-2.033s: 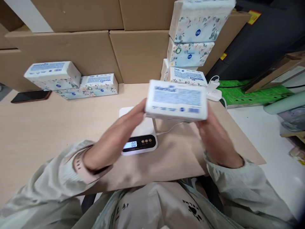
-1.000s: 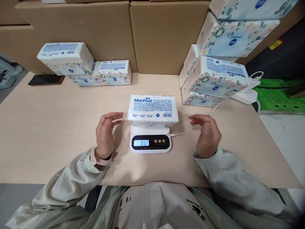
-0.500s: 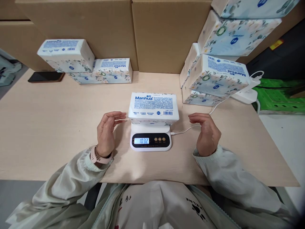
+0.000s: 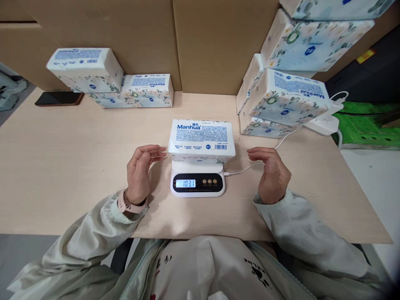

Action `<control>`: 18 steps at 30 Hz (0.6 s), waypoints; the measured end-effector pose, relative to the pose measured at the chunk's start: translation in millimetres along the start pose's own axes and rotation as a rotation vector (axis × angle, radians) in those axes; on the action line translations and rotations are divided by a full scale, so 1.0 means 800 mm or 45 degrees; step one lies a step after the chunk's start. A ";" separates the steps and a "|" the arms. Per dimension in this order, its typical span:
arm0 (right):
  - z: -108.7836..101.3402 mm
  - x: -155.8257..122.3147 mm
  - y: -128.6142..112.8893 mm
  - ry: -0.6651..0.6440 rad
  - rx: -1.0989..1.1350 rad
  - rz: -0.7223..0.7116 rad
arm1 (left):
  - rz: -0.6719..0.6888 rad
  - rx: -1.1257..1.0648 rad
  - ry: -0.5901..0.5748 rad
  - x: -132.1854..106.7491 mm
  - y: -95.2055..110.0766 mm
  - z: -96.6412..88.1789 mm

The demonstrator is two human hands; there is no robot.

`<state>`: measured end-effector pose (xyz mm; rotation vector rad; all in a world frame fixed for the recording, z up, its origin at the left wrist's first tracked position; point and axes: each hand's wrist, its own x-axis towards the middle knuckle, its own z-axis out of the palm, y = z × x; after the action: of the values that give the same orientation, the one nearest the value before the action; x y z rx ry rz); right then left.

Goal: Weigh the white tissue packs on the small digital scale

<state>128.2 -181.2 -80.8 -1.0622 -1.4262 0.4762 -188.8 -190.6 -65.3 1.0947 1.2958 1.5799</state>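
A white tissue pack point(image 4: 201, 139) marked "Manhua" in blue lies at the center of the frame, resting on a white scale point(image 4: 198, 194), its printed face with a barcode toward the camera. Below the pack, the scale's lit display point(image 4: 185, 183) reads 103.1, with three round gold-colored buttons to its right. The left hand point(image 4: 139, 173) is left of center, its fingers loosely curved and gripping nothing, the fingertips just beside the pack's left end. The right hand point(image 4: 272, 177) is right of center, likewise relaxed and free of any grip, its bent fingers pointing toward the pack but farther from it. A pink band point(image 4: 128, 204) circles the left wrist, and pale gray-green sleeves cover both arms. A thin white cable point(image 4: 243, 171) runs from the scale's right side, passing behind the right hand's fingers. All this is on a light wooden table point(image 4: 93, 150). In the upper left, one floral tissue pack point(image 4: 86, 68) sits atop others, with a dark phone point(image 4: 58, 98) beside them. In the upper right, more packs point(image 4: 286, 100) are piled near a white power strip point(image 4: 325, 125) and a green crate point(image 4: 359, 131). Cardboard boxes point(image 4: 208, 46) stand across the top.
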 end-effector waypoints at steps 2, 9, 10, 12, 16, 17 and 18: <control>0.000 0.000 0.000 0.000 0.011 -0.013 | 0.005 -0.010 -0.007 0.000 0.000 0.000; 0.000 0.000 0.000 -0.008 -0.036 0.013 | 0.005 0.030 0.002 0.001 -0.003 -0.002; 0.000 0.000 0.000 -0.004 -0.037 0.009 | 0.006 0.026 0.000 0.001 -0.002 -0.002; 0.000 0.000 -0.001 0.000 -0.032 0.000 | 0.006 0.010 -0.005 0.000 -0.002 -0.001; 0.000 0.000 0.000 -0.008 -0.029 -0.006 | 0.006 0.013 -0.012 -0.001 -0.003 -0.002; 0.000 -0.001 0.000 -0.012 -0.035 -0.005 | 0.007 0.028 -0.014 -0.001 -0.004 -0.003; -0.001 -0.001 0.002 -0.019 -0.040 -0.001 | 0.015 0.044 -0.015 0.000 -0.004 -0.003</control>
<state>129.0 -181.6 -82.3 -1.0850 -1.4512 0.4636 -191.1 -190.9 -68.9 1.1334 1.3156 1.5622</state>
